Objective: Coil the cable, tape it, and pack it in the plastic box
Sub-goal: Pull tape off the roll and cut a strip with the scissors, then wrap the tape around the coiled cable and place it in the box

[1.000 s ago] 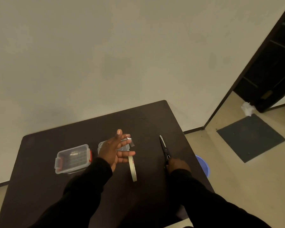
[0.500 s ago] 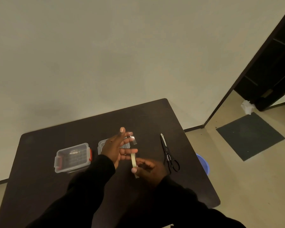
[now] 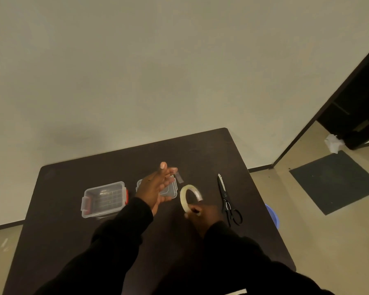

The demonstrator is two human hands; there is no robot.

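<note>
Above the table, right hand (image 3: 202,216) grips tape roll (image 3: 190,196); left hand (image 3: 156,186) splayed.

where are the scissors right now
In the head view the scissors lie flat on the dark table toward its right edge, just right of the right hand holding the tape roll, untouched.

Black scissors (image 3: 228,201) lie closed on the dark worktop (image 3: 58,231), right side. On the floor beyond: a blue basin (image 3: 273,216), a dark mat (image 3: 334,182), crumpled white paper (image 3: 332,143).
</note>
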